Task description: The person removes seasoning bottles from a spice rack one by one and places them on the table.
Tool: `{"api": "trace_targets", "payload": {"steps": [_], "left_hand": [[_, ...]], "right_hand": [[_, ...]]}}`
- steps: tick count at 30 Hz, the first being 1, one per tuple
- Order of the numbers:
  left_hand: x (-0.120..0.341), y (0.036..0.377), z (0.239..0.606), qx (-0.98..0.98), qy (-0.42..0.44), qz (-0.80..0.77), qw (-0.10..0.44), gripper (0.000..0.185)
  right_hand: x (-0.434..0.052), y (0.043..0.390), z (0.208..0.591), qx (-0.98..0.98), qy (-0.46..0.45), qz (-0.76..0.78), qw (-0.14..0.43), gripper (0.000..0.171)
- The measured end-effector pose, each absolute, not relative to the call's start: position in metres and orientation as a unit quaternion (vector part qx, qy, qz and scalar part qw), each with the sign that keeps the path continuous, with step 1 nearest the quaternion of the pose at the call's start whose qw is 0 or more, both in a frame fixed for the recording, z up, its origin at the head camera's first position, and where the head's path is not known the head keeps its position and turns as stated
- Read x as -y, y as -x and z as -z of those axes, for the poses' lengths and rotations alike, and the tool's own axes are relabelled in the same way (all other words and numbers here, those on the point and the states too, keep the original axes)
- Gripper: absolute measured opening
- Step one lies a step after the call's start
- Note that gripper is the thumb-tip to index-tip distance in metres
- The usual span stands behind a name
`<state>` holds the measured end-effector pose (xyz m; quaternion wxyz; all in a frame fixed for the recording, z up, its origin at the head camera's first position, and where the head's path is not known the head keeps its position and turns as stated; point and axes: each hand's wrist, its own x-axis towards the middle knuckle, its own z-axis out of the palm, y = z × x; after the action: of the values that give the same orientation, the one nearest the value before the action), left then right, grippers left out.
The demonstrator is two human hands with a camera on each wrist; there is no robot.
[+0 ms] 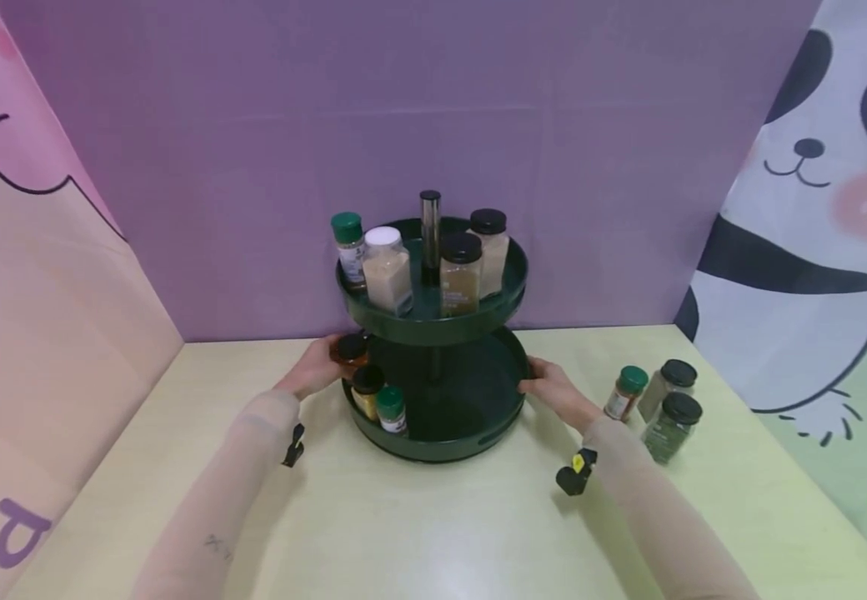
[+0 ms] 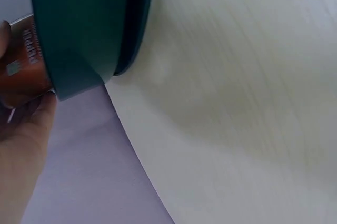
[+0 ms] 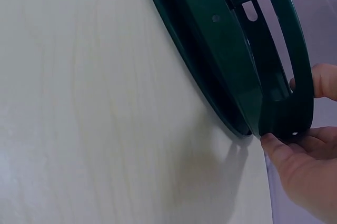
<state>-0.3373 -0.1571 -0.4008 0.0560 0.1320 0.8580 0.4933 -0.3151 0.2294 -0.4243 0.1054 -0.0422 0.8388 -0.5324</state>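
Observation:
A dark green two-tier turntable point(image 1: 433, 450) stands on the table near the purple backdrop. At its left side my left hand point(image 1: 316, 367) holds an orange-red spice jar point(image 2: 23, 69) with a black cap, at the rim of the lower tier. In the left wrist view a fingertip lies right at the tier's edge. My right hand point(image 3: 303, 166) grips the lower tier's rim point(image 3: 287, 113) on the right, thumb and fingers on either side of the wall. A black-capped jar point(image 1: 366, 402) and a green-capped jar point(image 1: 392, 412) stand at the lower tier's left front.
On the upper tier point(image 1: 433, 332) are a green-capped jar point(image 1: 351, 254), a white-capped jar point(image 1: 387, 279) and two black-capped jars, one in front point(image 1: 460, 283). A green-capped jar point(image 1: 621, 400) and two black-capped jars stand on the table beyond my right forearm, the nearer one point(image 1: 668, 437) holding green contents.

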Motion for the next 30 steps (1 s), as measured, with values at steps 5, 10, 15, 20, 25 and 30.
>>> {"api": "trace_targets", "payload": {"steps": [5, 10, 15, 20, 25, 30], "left_hand": [[0.1537, 0.3411, 0.403, -0.867, -0.144, -0.476, 0.047, 0.056], [0.1531, 0.342, 0.4035, -0.87, -0.151, -0.467, 0.045, 0.062], [0.154, 0.344, 0.4033, -0.876, -0.149, -0.457, 0.044, 0.063], [0.1542, 0.3439, 0.4015, -0.877, -0.158, -0.452, 0.033, 0.063], [0.1534, 0.3442, 0.4006, -0.873, -0.167, -0.457, 0.019, 0.062], [0.1524, 0.3438, 0.3999, -0.874, -0.158, -0.46, 0.008, 0.059]], "right_hand": [[-0.2287, 0.3136, 0.4236, -0.835, 0.048, 0.539, 0.099, 0.063], [-0.2272, 0.3119, 0.4243, -0.832, 0.051, 0.545, 0.097, 0.063], [-0.2264, 0.3135, 0.4255, -0.832, 0.046, 0.544, 0.096, 0.063], [-0.2272, 0.3145, 0.426, -0.834, 0.043, 0.543, 0.094, 0.063], [-0.2272, 0.3152, 0.4267, -0.831, 0.032, 0.546, 0.096, 0.064], [-0.2274, 0.3146, 0.4266, -0.831, 0.037, 0.546, 0.098, 0.063]]}}
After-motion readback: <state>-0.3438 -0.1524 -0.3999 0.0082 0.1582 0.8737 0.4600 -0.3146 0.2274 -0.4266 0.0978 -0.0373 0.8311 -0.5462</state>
